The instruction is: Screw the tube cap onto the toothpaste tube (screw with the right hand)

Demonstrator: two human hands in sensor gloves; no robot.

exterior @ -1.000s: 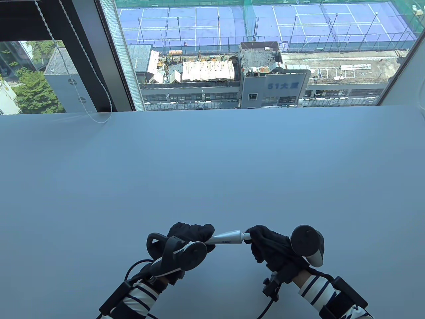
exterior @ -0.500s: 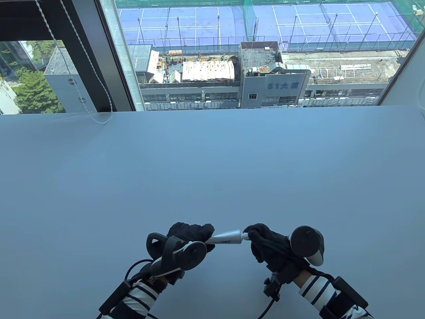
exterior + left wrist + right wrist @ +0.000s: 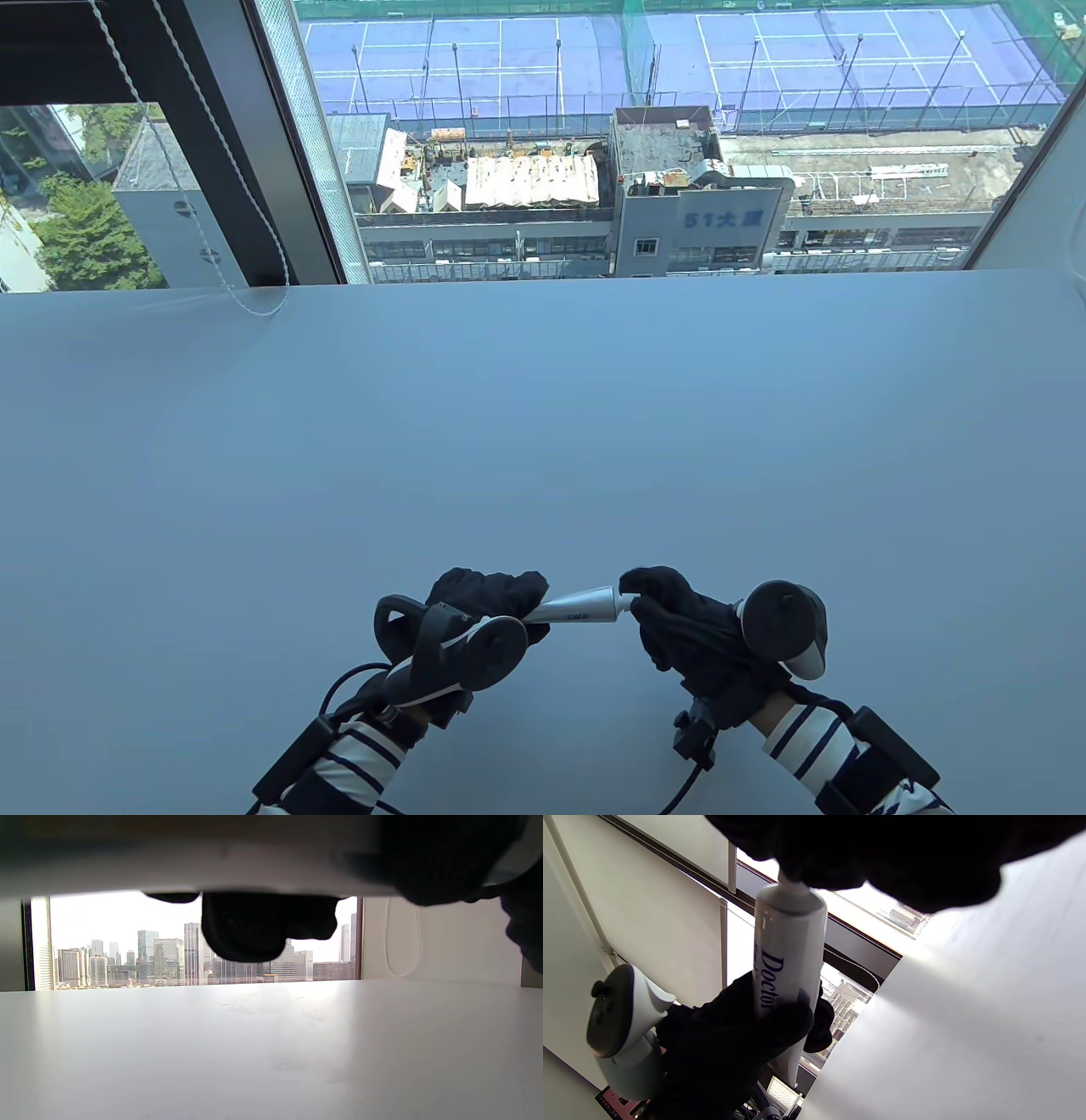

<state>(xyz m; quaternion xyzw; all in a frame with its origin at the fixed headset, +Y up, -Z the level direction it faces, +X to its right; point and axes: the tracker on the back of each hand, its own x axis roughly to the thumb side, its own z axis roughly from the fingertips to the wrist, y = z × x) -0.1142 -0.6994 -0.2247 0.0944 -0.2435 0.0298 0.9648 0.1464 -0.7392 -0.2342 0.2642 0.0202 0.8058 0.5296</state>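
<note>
From the left wrist we see the white tube (image 3: 191,870) as a blurred band across the top, our left hand's (image 3: 441,857) dark fingers (image 3: 246,929) curled under it. Below lies the pale table (image 3: 271,1052) — beyond it, a window (image 3: 127,942) with towers and a hanging cord (image 3: 401,942).

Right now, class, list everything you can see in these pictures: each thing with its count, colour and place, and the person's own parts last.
toothpaste tube: one, white with blue lettering, held above the table's near edge between both hands.
tube cap: hidden under the right fingers at the tube's nozzle end.
table: one, pale grey-white, under a window.
blind cord: one, white, hanging at the window's left.
left hand: black glove, grips the tube's body.
right hand: black glove, fingers closed around the nozzle end.
</note>
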